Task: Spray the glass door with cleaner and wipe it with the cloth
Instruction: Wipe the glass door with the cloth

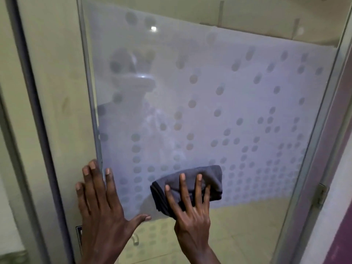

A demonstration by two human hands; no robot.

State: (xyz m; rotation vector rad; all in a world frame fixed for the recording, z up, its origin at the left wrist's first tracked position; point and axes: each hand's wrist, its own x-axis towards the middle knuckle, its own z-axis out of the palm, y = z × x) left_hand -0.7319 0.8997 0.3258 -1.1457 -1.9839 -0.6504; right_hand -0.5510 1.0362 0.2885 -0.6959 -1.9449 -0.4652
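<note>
Careful here: push too hard and the glass door (209, 92) could swing away, or the folded cloth (211, 178) slide out from under those fingers. The left hand (101, 202), spread flat, braces the door's left edge; the right hand (190, 212), fingers splayed, presses the cloth low on the pane.

The glass door (228, 111), frosted with rows of round dots, has a folded dark grey cloth (211, 180) pressed low against its pane under the spread right hand (190, 212), and the left hand (101, 206) lies flat across its left edge.
</note>
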